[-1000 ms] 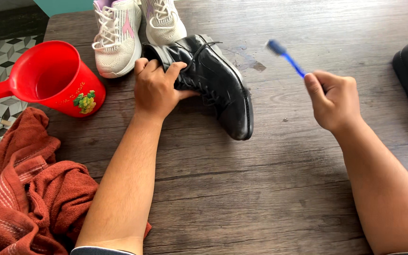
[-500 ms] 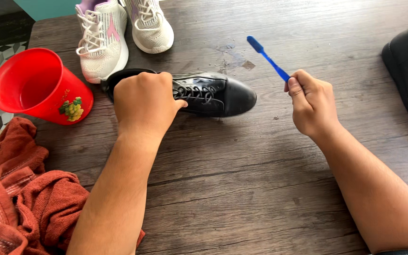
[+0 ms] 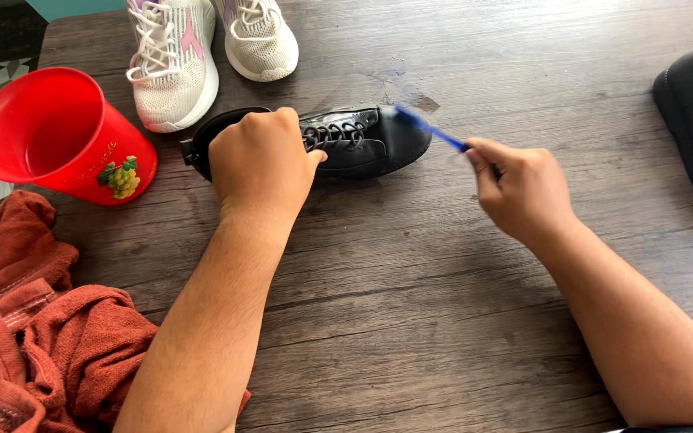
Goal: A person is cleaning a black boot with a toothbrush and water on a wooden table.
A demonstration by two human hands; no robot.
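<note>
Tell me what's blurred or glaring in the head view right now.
Head view: the blue toothbrush is motion-smeared at the black shoe toe; the right hand is slightly soft; the left hand is sharp. Even daylight, soft shadows, no harsh glare on the table.

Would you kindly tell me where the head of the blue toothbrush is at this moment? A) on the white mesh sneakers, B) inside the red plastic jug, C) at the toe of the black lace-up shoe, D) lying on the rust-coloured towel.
C: the right hand holds the blue toothbrush with its head at the toe of the black lace-up shoe, which the left hand grips at the heel end.
</note>
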